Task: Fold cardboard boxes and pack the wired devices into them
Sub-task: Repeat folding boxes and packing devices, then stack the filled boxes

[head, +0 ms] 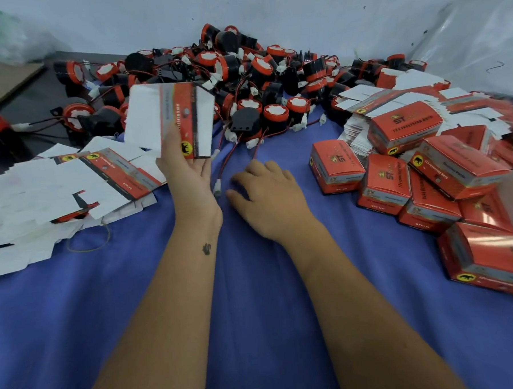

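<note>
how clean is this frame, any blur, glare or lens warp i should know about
Head view: wide-angle warp bends the blue cloth and forearms outward at the edges; the flat box blank in the left hand is slightly motion-blurred, its print unreadable; the right hand is fairly sharp; glossy folded boxes show soft sheen; light is even, with faint shadows.

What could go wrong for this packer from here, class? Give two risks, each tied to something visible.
1. The left hand holds the flat box blank only by its lower edge, so it might bend or slip while being opened.
2. The right hand rests on the blue cloth by loose red wires that run into the device pile; pulling one could drag tangled neighbours along.
</note>
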`<move>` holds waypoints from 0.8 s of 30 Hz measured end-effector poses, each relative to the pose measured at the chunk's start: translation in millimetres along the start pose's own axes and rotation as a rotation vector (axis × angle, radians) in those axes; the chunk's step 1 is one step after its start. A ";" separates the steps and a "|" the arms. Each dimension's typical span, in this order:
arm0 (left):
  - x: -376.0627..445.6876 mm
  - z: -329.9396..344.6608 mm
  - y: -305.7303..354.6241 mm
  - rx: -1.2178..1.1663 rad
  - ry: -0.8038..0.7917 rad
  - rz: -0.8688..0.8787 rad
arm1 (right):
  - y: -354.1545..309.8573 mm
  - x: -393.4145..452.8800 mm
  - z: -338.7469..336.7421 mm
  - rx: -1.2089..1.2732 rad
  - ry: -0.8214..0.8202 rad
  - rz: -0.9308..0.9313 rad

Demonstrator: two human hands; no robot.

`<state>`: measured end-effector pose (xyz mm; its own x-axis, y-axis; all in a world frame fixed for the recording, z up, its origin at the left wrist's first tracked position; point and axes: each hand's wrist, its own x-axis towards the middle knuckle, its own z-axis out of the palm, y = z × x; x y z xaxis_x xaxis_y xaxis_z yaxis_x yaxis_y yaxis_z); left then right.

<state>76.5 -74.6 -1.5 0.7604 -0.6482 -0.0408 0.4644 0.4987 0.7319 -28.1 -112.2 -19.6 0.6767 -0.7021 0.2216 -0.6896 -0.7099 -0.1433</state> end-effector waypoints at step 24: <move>-4.2 5.2 -6.3 0.160 -0.089 -0.152 | 23.9 -8.6 -32.5 0.558 -0.150 0.060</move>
<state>68.0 -78.0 -2.4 0.6411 -0.7603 -0.1041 0.4873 0.2986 0.8206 -58.8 -121.3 6.5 0.6977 -0.7136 0.0640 -0.5153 -0.5619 -0.6470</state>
